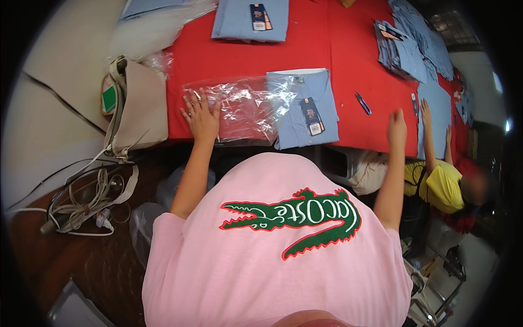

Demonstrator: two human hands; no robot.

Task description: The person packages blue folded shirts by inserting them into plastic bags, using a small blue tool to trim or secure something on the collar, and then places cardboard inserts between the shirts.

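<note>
A folded light blue shirt (pixel 322 94) lies on the red-covered table in front of me, a dark hang tag on its front. Its left side meets a clear plastic bag (pixel 245 111), which stretches left across the cloth and overlaps the shirt's edge. My left hand (pixel 201 118) rests on the bag's left end, fingers spread, holding nothing. Over the table's near edge, right of the shirt, my right hand (pixel 397 128) is closed. Whatever it may hold is hidden. Dark blue thread snips (pixel 363 103) lie between the shirt and that hand.
Another folded shirt (pixel 248 22) lies at the far side, near clear plastic bags (pixel 144 32). Stacked blue shirts (pixel 400 54) stand at far right. A beige handbag (pixel 143 103) is beside the table's left edge. A co-worker in a yellow top (pixel 444 188) handles blue cloth at right.
</note>
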